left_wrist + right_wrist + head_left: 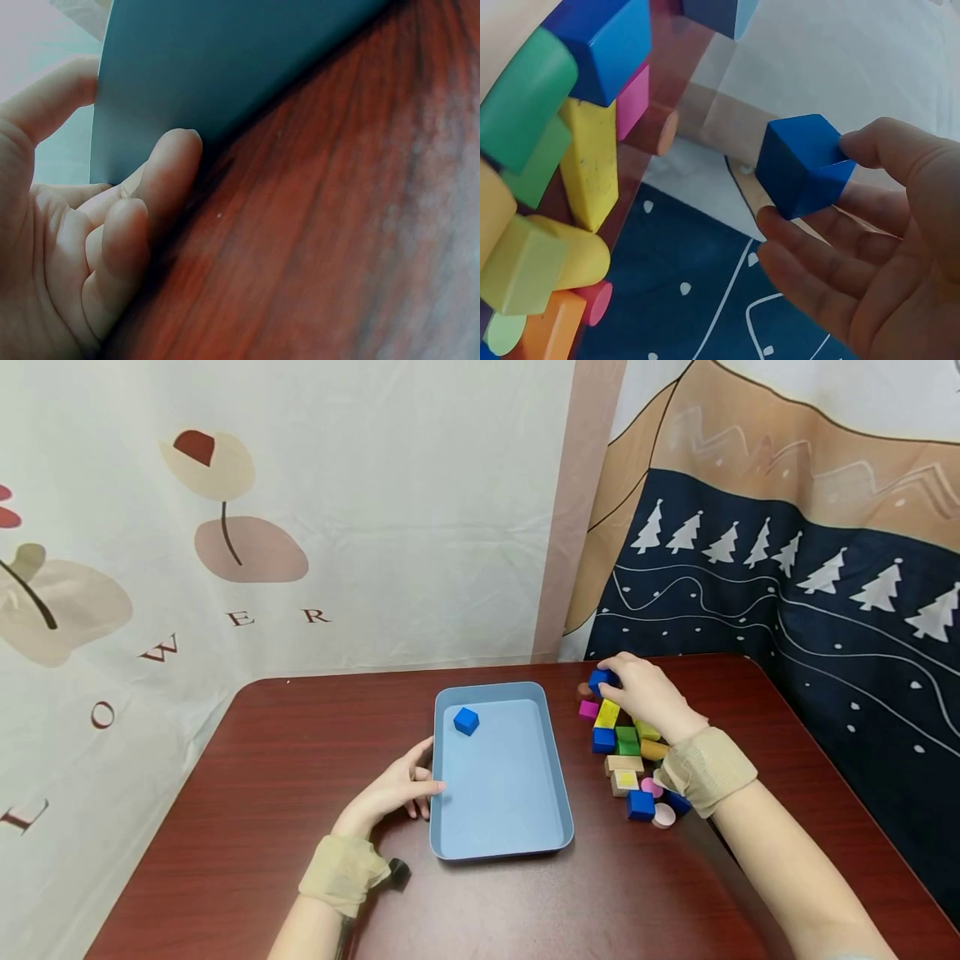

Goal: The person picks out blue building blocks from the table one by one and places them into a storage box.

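Note:
My right hand (647,693) pinches a blue cube (806,165) between thumb and fingers, above the far end of a cluster of coloured blocks at the right. A light blue tray (498,852) lies at mid-table, with one blue cube (466,722) inside near its far left corner. At the tray's left side, my left hand (397,785) grips the wall. Its thumb reaches over the rim, and the other fingers lie along the outside, as the left wrist view shows.
In the cluster are a yellow block (607,713), a green block (627,741), a magenta block (588,710), a wooden block (624,765), blue cubes (641,805) and a pale pink disc (663,816). A printed curtain (420,527) hangs behind the brown table (330,718).

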The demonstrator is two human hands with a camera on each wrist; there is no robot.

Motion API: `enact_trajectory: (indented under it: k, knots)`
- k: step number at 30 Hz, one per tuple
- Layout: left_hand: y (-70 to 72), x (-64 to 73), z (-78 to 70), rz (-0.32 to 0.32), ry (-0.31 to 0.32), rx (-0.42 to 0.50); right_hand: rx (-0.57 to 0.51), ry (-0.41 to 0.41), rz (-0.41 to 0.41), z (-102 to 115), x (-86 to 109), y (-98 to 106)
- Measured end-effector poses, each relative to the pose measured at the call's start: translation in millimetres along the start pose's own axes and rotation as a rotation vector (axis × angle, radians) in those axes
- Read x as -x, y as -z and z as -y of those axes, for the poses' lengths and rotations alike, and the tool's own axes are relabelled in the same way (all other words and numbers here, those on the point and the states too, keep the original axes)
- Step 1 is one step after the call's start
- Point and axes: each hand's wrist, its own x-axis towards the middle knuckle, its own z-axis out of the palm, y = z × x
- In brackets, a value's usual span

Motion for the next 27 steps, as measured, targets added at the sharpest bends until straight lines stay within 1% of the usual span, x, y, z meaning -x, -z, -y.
enact_trajectory:
  k: [7, 13, 23, 27]
  knots:
    - [-1.4, -0.3, 1.0, -0.007, 0.008, -0.001, -0.030, 0.063, -0.041, 9.0, -2.6, 0.5]
    - [-1.1, 0.4, -0.6, -0.006, 0.002, -0.013, -0.066, 0.070, -0.044, 19.5, -5.5, 1.4]
    - [-0.8, 0.5, -0.4, -0.007, -0.003, -0.009, -0.096, 0.150, -0.058, 39.7, -12.6, -0.3]
    - [-1.3, 0.9, -0.3, -0.010, -0.004, -0.009, -0.130, 0.150, -0.045, 49.5, -15.0, -2.9]
